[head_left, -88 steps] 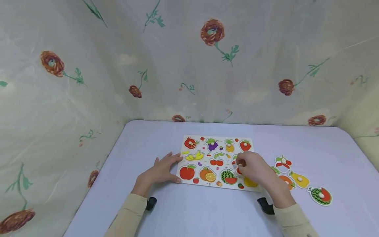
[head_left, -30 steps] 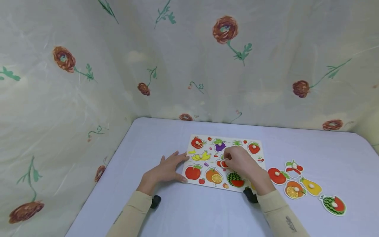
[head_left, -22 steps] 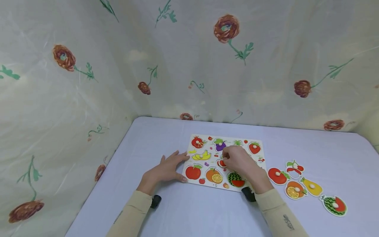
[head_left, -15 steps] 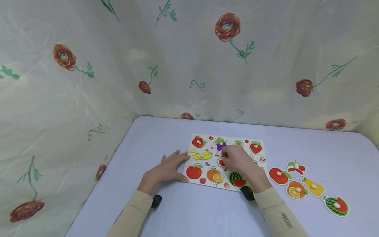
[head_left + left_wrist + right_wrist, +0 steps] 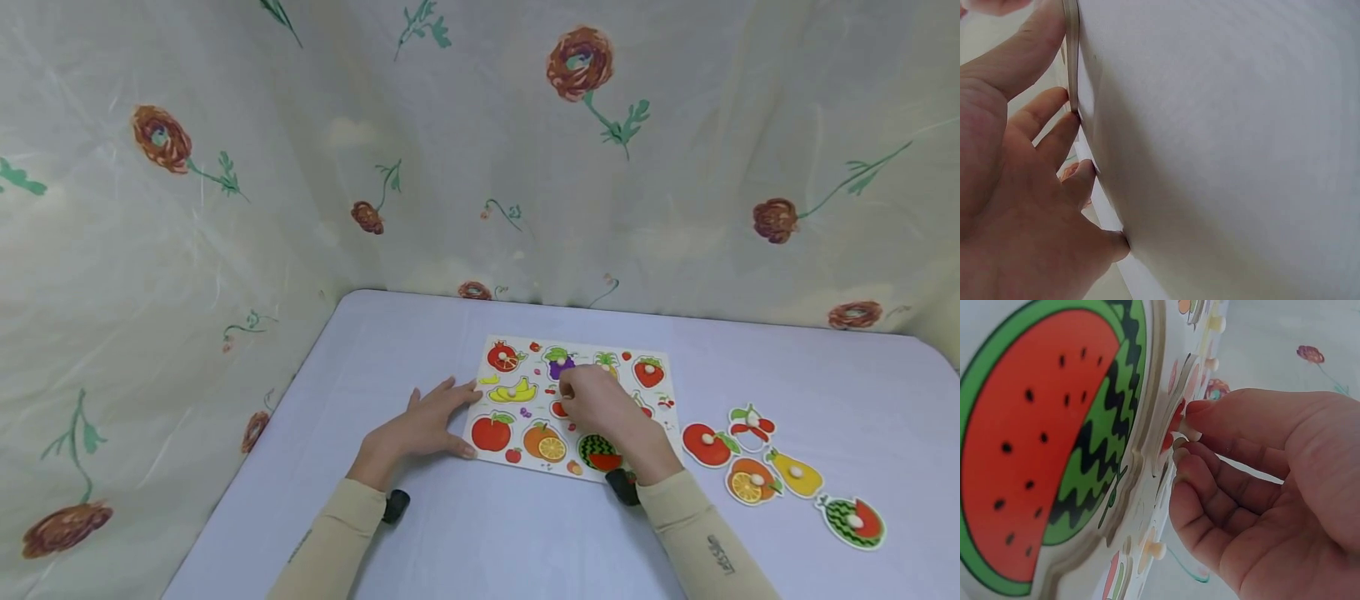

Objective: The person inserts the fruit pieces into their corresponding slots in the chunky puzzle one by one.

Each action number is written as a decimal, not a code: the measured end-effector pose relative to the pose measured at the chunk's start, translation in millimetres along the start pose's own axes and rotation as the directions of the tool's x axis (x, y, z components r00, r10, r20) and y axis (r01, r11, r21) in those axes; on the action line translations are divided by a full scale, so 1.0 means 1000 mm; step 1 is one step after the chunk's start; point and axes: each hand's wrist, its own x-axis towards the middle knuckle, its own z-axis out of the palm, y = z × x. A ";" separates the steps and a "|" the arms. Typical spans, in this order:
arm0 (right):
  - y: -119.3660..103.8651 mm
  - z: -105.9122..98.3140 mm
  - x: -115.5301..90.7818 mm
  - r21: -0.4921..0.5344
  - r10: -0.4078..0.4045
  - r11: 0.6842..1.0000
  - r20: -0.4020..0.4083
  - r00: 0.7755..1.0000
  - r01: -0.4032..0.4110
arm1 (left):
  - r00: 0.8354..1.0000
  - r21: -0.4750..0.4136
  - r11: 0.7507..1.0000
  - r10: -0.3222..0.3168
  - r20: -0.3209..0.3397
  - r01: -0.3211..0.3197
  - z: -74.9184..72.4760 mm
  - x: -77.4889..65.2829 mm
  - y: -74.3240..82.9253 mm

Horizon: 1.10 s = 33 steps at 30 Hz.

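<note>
A white fruit puzzle board (image 5: 528,423) lies on the table, and my left hand (image 5: 422,423) rests at its left edge with fingers spread. In the left wrist view, the thumb and fingertips of this left hand (image 5: 1029,169) touch the board's edge and the table. Over the middle of the board, my right hand (image 5: 600,407) pinches the white knob (image 5: 1190,431) of a red cherry puzzle piece (image 5: 1172,428). That piece lies at the cherry picture, mostly hidden by the hand in the head view. The banana piece (image 5: 512,392) and grape piece (image 5: 558,362) sit in the board nearby.
Loose knobbed pieces lie right of the board: a tomato-like red fruit (image 5: 707,445), a red-and-white fruit (image 5: 751,427), an orange (image 5: 752,482), a pear (image 5: 795,473) and a watermelon (image 5: 853,522). A flowered curtain (image 5: 450,150) hangs behind the table (image 5: 525,542).
My right hand has moved left from the board's right side to the cherry picture with the piece, then shifted only slightly there. My left hand has stayed at the board's edge; the view has turned slightly.
</note>
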 end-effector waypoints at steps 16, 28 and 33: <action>0.003 0.002 -0.001 0.003 -0.001 1.000 -0.016 1.000 0.001 | 1.000 0.011 1.000 -0.010 -0.004 0.010 -0.001 0.001 0.004; 0.005 0.003 -0.003 0.037 0.007 0.999 -0.002 1.000 -0.006 | 1.000 0.010 1.000 -0.012 -0.005 0.012 0.001 0.002 0.003; 0.005 -0.001 -0.004 0.061 0.038 0.997 0.009 0.999 -0.039 | 1.000 0.018 1.000 -0.012 -0.004 0.012 0.001 0.001 0.004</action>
